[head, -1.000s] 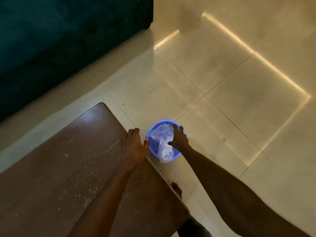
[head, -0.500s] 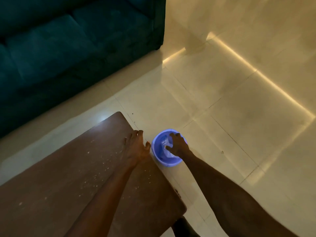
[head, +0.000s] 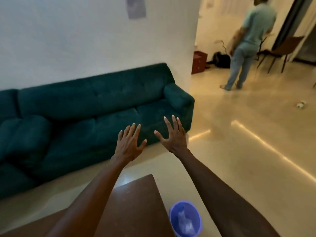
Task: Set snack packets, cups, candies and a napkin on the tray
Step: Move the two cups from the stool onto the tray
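Both my hands are raised in front of me with fingers spread and nothing in them. My left hand [head: 129, 144] and my right hand [head: 172, 136] hover side by side in front of the green sofa. A blue plastic bucket [head: 185, 219] with crumpled clear plastic inside stands on the floor at the brown table's [head: 136, 207] right edge, below my right forearm. No tray, snack packets, cups, candies or napkin are in view.
A dark green sofa [head: 89, 117] runs along the white wall. Another person [head: 246, 43] stands in the far room beside a brown chair [head: 283, 50] and a red box [head: 199, 61]. A small white object [head: 300, 104] lies on the tiled floor.
My view has swung up from the floor to the room. My right hand left the bucket and my left hand left the table; both are lifted, open.
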